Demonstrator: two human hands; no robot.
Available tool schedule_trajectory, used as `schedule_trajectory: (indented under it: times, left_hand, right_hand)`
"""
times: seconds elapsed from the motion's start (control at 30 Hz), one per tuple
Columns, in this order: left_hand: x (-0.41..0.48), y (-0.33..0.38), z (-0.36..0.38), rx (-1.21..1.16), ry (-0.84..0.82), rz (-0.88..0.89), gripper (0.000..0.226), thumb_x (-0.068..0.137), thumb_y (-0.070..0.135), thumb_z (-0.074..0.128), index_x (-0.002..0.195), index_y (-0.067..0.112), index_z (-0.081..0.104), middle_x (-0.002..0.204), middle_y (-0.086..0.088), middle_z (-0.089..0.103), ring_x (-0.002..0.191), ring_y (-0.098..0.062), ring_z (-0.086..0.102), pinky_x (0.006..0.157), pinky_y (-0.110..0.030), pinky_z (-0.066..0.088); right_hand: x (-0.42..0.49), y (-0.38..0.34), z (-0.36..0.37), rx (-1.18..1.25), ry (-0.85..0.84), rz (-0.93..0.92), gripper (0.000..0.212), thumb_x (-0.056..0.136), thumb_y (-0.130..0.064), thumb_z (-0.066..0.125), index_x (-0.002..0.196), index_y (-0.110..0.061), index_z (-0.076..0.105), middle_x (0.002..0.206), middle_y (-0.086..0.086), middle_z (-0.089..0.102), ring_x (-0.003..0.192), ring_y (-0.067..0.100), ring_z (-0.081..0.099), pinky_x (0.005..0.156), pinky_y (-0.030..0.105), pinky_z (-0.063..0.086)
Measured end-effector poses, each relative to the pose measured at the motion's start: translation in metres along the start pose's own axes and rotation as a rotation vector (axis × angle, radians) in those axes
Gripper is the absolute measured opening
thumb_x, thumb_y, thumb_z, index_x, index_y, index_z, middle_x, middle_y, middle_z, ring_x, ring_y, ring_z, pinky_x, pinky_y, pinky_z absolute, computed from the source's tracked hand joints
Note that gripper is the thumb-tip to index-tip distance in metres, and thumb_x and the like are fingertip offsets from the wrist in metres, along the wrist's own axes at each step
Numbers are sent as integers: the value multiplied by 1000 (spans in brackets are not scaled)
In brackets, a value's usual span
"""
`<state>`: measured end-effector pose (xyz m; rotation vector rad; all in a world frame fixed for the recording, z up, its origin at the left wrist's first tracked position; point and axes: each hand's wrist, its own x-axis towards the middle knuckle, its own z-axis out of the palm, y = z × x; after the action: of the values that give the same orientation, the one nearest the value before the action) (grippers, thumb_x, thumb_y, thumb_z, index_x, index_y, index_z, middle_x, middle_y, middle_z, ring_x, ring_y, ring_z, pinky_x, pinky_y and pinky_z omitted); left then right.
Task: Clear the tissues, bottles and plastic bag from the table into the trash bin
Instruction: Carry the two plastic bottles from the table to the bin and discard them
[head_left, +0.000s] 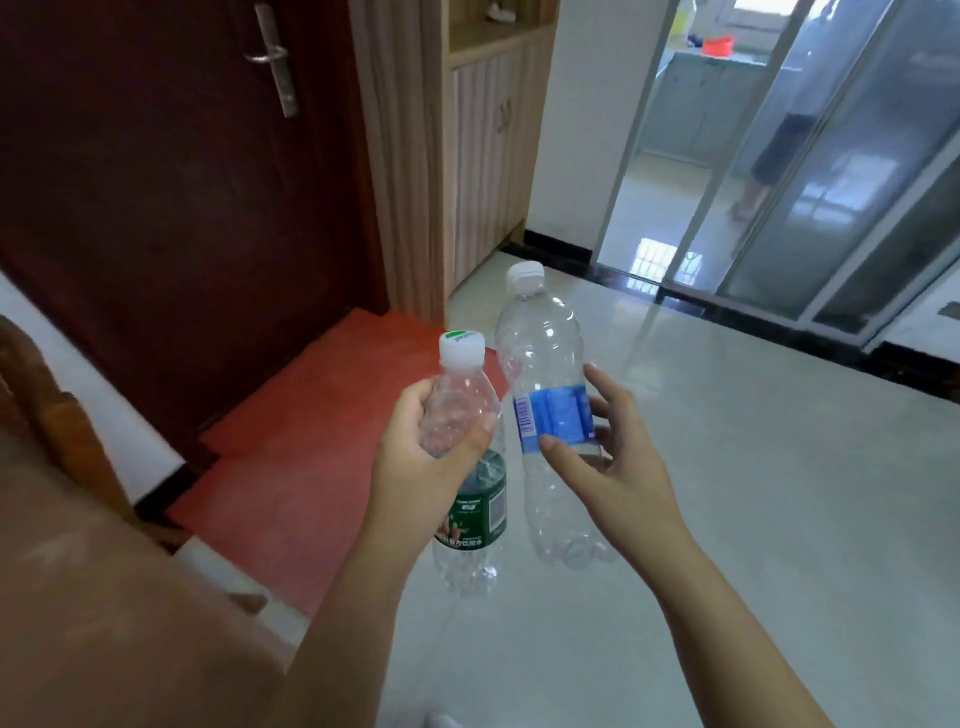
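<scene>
At the centre of the frame, the person's left hand (434, 441) is clasped around the upper body of a small clear bottle with a green label (467, 457), white cap up, its base hanging below the fist. Just to the right, the right hand (602, 452) grips a taller clear bottle with a blue label (553, 421), thumb pressed on the label and fingers wrapped behind; this bottle stands nearly upright, and both appear empty. The two bottles are close together, held above a pale glossy floor (753, 493). A red mat (311, 441) lies left of centre before a dark wooden door (156, 182) at upper left, and sliding glass doors (831, 182) fill the upper right.
</scene>
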<state>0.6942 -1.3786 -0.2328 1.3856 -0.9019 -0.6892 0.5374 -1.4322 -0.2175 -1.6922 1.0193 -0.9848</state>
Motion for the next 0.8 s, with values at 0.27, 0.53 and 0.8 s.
schedule_trajectory:
  times: [0.27, 0.53, 0.8]
  left_hand:
    - [80, -24, -59, 64, 216, -58, 32, 76, 21, 72, 99, 35, 55, 90, 17, 68, 83, 6, 63, 59, -6, 47]
    - [166, -37, -108, 94, 413, -45, 37, 68, 41, 75, 98, 33, 55, 91, 23, 68, 80, 1, 66, 60, -11, 49]
    - [285, -16, -138, 153, 588, 62, 42, 65, 41, 69, 102, 33, 52, 92, 31, 65, 83, 6, 64, 60, -5, 46]
  right_hand:
    - [110, 9, 87, 57, -247, -60, 60, 77, -22, 69, 112, -56, 34, 107, -26, 50, 93, -12, 52, 64, 2, 44]
    - [230, 6, 170, 118, -442, -183, 61, 75, -25, 69, 125, -39, 37, 109, -21, 54, 98, -7, 54, 71, 6, 46]
    - [367, -27, 233, 178, -595, -247, 62, 76, -22, 68, 126, -41, 37, 106, -16, 58, 90, 3, 62, 71, 29, 57]
